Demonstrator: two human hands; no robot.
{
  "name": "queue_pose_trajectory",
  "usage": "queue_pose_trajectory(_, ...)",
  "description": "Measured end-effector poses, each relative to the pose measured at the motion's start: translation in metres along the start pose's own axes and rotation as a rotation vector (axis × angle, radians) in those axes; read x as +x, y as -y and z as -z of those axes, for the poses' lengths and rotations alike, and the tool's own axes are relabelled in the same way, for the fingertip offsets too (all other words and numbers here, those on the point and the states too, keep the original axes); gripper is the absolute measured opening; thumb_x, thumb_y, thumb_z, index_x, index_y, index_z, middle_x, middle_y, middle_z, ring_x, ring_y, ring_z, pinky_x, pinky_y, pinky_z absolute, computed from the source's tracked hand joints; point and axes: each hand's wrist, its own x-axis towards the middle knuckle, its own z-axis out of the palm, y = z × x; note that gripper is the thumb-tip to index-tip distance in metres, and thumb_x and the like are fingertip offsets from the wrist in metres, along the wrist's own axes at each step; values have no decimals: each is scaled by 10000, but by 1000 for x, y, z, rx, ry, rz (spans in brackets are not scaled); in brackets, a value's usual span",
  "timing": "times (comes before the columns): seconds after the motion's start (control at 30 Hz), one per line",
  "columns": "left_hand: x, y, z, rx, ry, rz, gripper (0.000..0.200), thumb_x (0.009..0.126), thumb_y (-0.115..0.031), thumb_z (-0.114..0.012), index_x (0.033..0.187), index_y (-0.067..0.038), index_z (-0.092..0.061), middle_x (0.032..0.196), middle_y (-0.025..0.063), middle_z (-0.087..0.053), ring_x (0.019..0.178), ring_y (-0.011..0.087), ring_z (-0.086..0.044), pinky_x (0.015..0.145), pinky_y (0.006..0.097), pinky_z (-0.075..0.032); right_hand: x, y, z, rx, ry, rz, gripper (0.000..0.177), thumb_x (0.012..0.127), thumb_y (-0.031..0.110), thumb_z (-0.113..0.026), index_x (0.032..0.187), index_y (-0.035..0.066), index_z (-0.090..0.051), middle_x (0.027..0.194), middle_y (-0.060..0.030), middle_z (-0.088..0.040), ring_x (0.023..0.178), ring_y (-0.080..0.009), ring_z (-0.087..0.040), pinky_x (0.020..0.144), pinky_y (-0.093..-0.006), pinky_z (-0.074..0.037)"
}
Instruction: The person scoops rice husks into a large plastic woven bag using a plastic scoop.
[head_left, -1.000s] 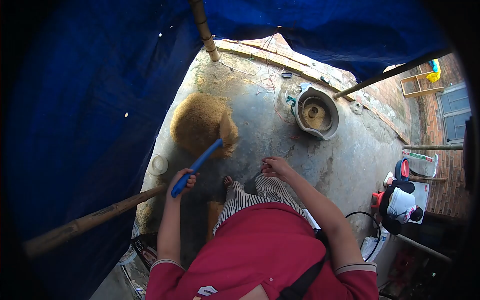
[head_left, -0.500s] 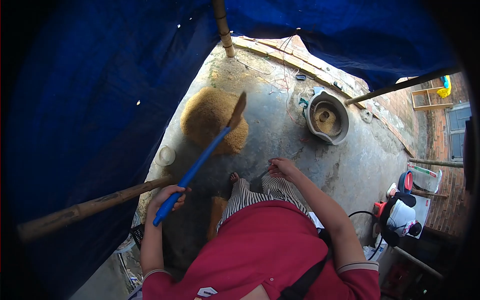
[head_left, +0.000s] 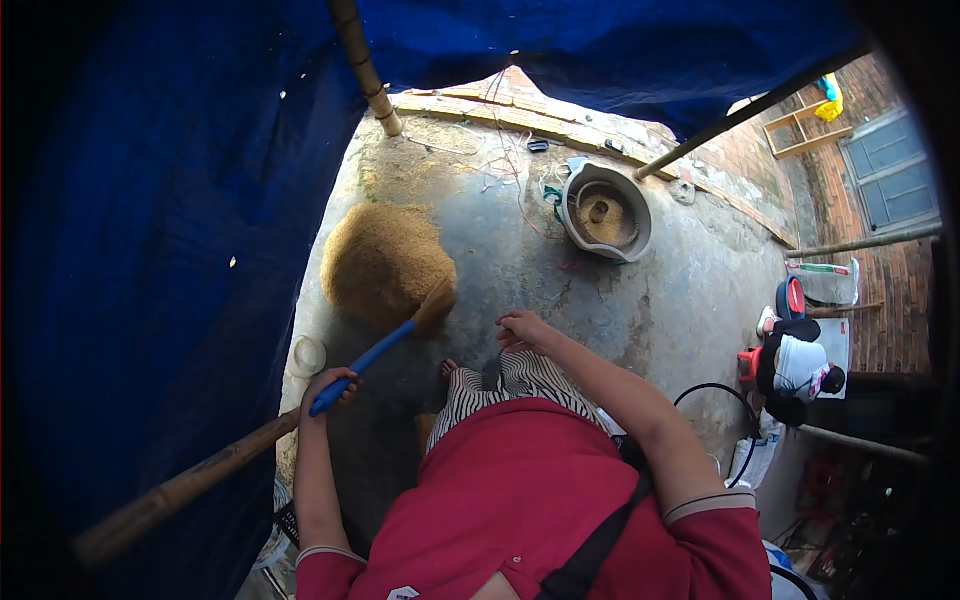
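My left hand (head_left: 335, 388) is wrapped round the blue handle end of a shovel (head_left: 372, 356). Its narrow brown blade reaches forward and down, overlapping the lower right edge of a golden heap of grain (head_left: 378, 258) on the concrete floor. Empty, with loosely bent fingers apart, my right hand (head_left: 522, 332) hangs in front of my striped trousers. Farther forward and to the right stands a grey tub (head_left: 645, 213), with grain and a round piece in its middle.
A bamboo pole (head_left: 190, 485) slants past my left forearm, near a pale round container (head_left: 307, 356). Blue tarpaulin (head_left: 170, 250) hangs along the left and top. At the right, a person (head_left: 800, 365) crouches beside a red and blue basin (head_left: 790, 298).
The shovel's blade has swung down from a raised position to the edge of the grain heap. My right hand stays empty, and the camera view has turned slightly.
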Motion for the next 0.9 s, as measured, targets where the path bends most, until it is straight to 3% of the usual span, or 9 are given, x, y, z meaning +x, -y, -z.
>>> queue_pose_trajectory(0.23, -86, -22, -24, -143, -57, -28, 211, 779, -169, -520, 895, 6, -508, 574, 21, -503, 368, 82, -448, 330, 182, -369, 1, 5, -5, -14, 29, -19, 309, 892, 186, -396, 1147, 26, -467, 902, -101, -566, 750, -174, -580, 641, -304, -524)
queue_pose_trajectory(0.33, -113, -9, -24, -174, 67, -86, 214, 805, -168, -482, 923, 10, -491, 588, 25, -520, 405, 102, -481, 356, 199, -392, 4, 4, -14, 2, 57, -20, 327, 884, 185, -415, 1159, 13, -459, 930, -127, -564, 760, -203, -578, 670, -336, -522)
queue_pose_trajectory(0.4, -145, -8, -44, -56, 46, -177, 258, 814, -157, -458, 994, 27, -471, 581, 27, -500, 398, 106, -470, 362, 197, -391, 5, 3, -20, 21, 65, -14, 349, 875, 186, -436, 1169, -1, -452, 950, -151, -563, 765, -231, -577, 698, -367, -520)
queue_pose_trajectory(0.5, -150, 9, -44, -51, 142, -310, 296, 823, -154, -437, 1045, 41, -447, 583, 29, -483, 397, 108, -460, 358, 201, -383, 1, 9, -41, -8, 147, -17, 344, 885, 224, -432, 1165, 26, -456, 922, -109, -561, 755, -180, -580, 663, -309, -522)
queue_pose_trajectory(0.57, -136, 11, -59, -71, 115, -272, 321, 830, -162, -426, 1080, 41, -427, 591, 31, -464, 399, 108, -444, 351, 205, -370, -11, 17, -60, -27, 257, 2, 413, 878, 301, -462, 1172, 12, -446, 957, -138, -551, 795, -205, -573, 687, -333, -520)
queue_pose_trajectory(0.7, -64, 5, -102, -365, 461, -301, 326, 827, -185, -440, 1084, 15, -418, 601, 19, -415, 412, 100, -416, 368, 205, -373, -18, 25, -89, -36, 377, -25, 511, 863, 389, -478, 1193, 3, -423, 1019, -168, -528, 892, -247, -550, 726, -363, -507)
queue_pose_trajectory(0.77, -23, -10, -131, -256, 391, -219, 212, 834, -152, -435, 992, -15, -469, 597, 20, -443, 404, 109, -415, 386, 218, -386, -27, 28, -96, 58, 418, -137, 571, 846, 457, -477, 1187, 4, -412, 1066, -185, -502, 975, -280, -512, 776, -396, -481)
queue_pose_trajectory(0.83, 11, -28, -166, 25, 224, -205, 146, 830, -163, -450, 885, -40, -506, 591, 19, -457, 433, 99, -440, 388, 218, -378, -40, 33, -92, 74, 406, -91, 572, 849, 448, -470, 1185, -9, -400, 1059, -162, -510, 962, -280, -523, 802, -411, -467)
queue_pose_trajectory(0.9, 30, -47, -195, -50, 264, -195, 123, 805, -169, -476, 800, -54, -519, 591, 22, -482, 457, 96, -473, 402, 214, -393, -37, 39, -78, 82, 403, -44, 573, 852, 439, -462, 1183, -23, -389, 1052, -139, -517, 948, -280, -533, 828, -426, -453)
